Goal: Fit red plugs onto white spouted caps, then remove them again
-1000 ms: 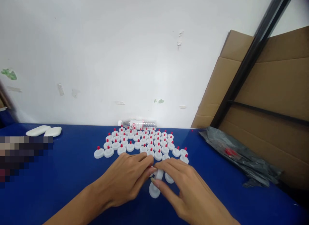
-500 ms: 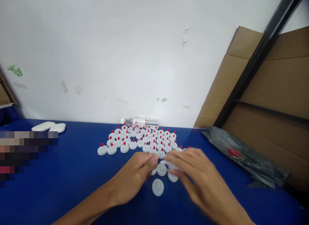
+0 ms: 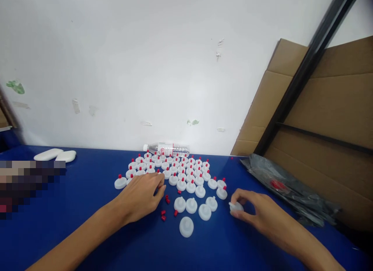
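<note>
In the head view, my left hand (image 3: 144, 195) hovers by the front left of a group of white round lids (image 3: 181, 184) with red tips. Its fingers are curled, thumb tip near index tip; anything between them is hidden. Further right, my right hand (image 3: 255, 209) pinches a white round lid (image 3: 237, 207) whose nozzle has no red tip. Between my hands lie several lids with bare nozzles, such as this lid (image 3: 191, 205) and a nearer lid (image 3: 186, 227). Small loose red caps (image 3: 163, 215) are scattered beside my left hand.
A clear plastic bottle (image 3: 167, 149) lies behind the lids against the white wall (image 3: 131, 69). Two white rounded objects (image 3: 65, 156) rest on the blue table (image 3: 96, 240) at the left. Grey plastic sheeting (image 3: 271, 185) and cardboard (image 3: 323, 162) are on the right.
My hands were together over the front lids and have moved apart, the left one leftward and the right one rightward. The loose red caps and bare lids between them have come into sight.
</note>
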A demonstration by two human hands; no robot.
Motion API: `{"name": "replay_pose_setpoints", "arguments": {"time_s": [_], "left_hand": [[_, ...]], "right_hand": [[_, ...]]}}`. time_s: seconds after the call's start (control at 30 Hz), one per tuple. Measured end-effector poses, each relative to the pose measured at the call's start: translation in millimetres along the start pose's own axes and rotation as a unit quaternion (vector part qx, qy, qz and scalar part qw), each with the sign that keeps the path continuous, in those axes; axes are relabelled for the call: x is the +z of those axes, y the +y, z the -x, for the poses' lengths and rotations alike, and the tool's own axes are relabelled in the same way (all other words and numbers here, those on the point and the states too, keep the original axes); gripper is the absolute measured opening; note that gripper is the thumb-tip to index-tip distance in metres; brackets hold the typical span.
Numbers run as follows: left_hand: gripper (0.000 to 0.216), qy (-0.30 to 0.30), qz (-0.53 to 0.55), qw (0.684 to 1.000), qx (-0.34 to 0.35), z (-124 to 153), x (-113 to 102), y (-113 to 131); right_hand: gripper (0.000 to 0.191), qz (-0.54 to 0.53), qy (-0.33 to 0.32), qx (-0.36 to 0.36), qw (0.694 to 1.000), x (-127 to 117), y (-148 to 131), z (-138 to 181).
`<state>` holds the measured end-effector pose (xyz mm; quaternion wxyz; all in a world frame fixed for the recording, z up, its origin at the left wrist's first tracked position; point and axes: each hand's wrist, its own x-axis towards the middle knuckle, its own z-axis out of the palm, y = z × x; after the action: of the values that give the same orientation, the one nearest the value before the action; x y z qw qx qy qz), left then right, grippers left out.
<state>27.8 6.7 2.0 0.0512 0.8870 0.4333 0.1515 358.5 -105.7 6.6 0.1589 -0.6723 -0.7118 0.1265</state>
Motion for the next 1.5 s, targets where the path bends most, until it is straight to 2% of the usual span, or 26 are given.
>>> {"name": "replay_pose_setpoints", "arguments": {"time_s": [0.17, 0.33, 0.57, 0.77, 0.87, 0.97, 1.03, 1.13, 1.27, 1.37, 1.5], "left_hand": [[0.021, -0.030, -0.013, 0.999, 0.016, 1.2, 0.9, 0.4], [0.022, -0.029, -0.018, 0.999, 0.025, 1.6, 0.8, 3.1], [0.017, -0.026, -0.022, 0.998, 0.050, 1.2, 2.2, 3.4], [0.017, -0.027, 0.004, 0.998, 0.059, 1.3, 3.1, 3.0], [0.017, -0.027, 0.016, 0.998, 0.056, 1.5, 1.2, 2.6], [0.034, -0.007, 0.036, 0.998, 0.052, 1.5, -0.6, 4.0], [0.040, 0.023, 0.081, 0.995, 0.043, 2.1, -0.7, 8.7], [0.035, 0.046, 0.176, 0.981, 0.060, 6.1, 0.4, 22.1], [0.024, 0.009, 0.202, 0.968, 0.149, 15.8, 1.0, 40.2], [0.027, -0.012, 0.203, 0.963, 0.179, 20.4, -0.2, 47.0], [0.037, -0.028, 0.316, 0.935, 0.157, 20.0, -1.2, 52.8]], "right_hand": [[0.011, -0.027, -0.023, 0.000, 0.999, 4.0, -12.3, -4.5], [0.018, -0.056, -0.031, 0.002, 0.998, -1.5, -23.4, -5.1], [0.037, -0.018, 0.087, -0.014, 0.996, -1.1, -13.9, -7.9], [0.048, -0.033, 0.046, -0.010, 0.998, 12.6, -17.5, -8.2], [0.045, -0.037, 0.092, -0.015, 0.995, 4.3, -24.2, -7.0], [0.036, -0.046, 0.152, -0.026, 0.987, -5.8, -38.9, -4.6], [0.028, -0.057, 0.161, -0.062, 0.983, -6.8, -53.8, -3.0], [0.014, -0.078, 0.119, -0.120, 0.982, 2.3, -79.2, -1.2], [0.019, -0.099, 0.043, -0.125, 0.986, 20.2, -103.6, 1.5], [0.021, -0.095, 0.039, -0.143, 0.984, 25.9, -109.2, 4.4], [0.017, -0.070, 0.053, -0.192, 0.978, 23.3, -107.5, 6.7]]}}
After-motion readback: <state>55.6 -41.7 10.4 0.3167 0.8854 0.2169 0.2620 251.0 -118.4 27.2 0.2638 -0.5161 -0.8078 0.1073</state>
